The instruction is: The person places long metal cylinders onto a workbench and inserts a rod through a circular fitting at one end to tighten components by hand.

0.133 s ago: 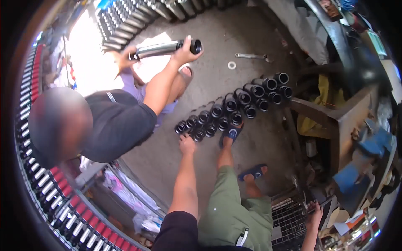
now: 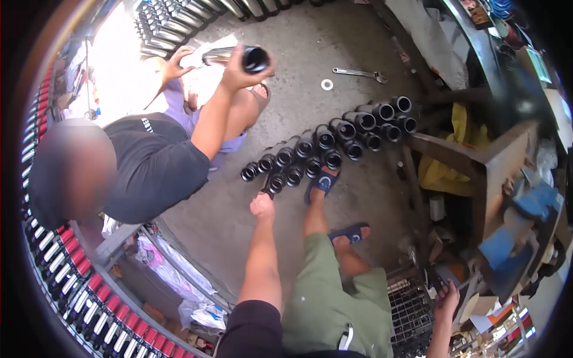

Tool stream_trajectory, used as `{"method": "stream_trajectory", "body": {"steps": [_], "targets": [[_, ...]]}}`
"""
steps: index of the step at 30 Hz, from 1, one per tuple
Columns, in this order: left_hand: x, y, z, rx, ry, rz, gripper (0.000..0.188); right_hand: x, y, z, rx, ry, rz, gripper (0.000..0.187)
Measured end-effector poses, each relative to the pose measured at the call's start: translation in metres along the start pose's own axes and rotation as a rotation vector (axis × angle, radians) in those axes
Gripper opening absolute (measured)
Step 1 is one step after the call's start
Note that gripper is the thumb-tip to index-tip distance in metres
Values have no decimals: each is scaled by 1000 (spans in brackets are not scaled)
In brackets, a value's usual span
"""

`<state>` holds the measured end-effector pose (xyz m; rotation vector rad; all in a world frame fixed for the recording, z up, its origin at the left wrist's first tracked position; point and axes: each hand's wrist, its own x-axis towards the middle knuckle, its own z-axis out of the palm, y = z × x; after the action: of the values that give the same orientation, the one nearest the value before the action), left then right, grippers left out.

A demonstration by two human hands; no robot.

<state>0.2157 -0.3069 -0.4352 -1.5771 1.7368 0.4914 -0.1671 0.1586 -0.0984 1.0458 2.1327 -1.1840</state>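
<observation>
Two uneven rows of black-ended tubes lie on the floor ahead of me, their open mouths turned my way. My left hand (image 2: 262,204) is closed at the end of a black tube (image 2: 275,184) in the nearer row, at its left end; the fingers are partly hidden. Off to the lower right, my right hand (image 2: 447,298) has curled fingers beside a dark flat piece (image 2: 446,274) at the bench, and what they grip is unclear. On the left a person grasps a shiny tube (image 2: 255,60) in one hand, the other hand (image 2: 177,63) spread apart from it.
Beyond the tubes lie an adjustable wrench (image 2: 360,73) and a pale ring (image 2: 326,85). A rusty metal frame (image 2: 453,152) stands to the right, with a yellow sack (image 2: 450,175) behind it. Racked cylinders (image 2: 101,292) curve along the left. A wire crate (image 2: 412,310) is near my leg.
The other person's tube has swung so its black mouth faces me, and one of their hands has come off it. My left hand has closed at the tube end. The whole view has shifted slightly.
</observation>
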Motion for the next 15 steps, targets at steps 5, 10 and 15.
{"method": "stream_trajectory", "body": {"steps": [5, 10, 15], "targets": [[-150, 3, -56, -189, 86, -10, 44, 2, 5, -36, 19, -218, 83, 39], [-382, -97, -207, -733, -189, 275, 37, -12, 40, -113, -140, -288, -28, 33], [-518, -88, -298, -820, -246, 806, 69, -16, 81, -149, -74, -223, -152, 19]]}}
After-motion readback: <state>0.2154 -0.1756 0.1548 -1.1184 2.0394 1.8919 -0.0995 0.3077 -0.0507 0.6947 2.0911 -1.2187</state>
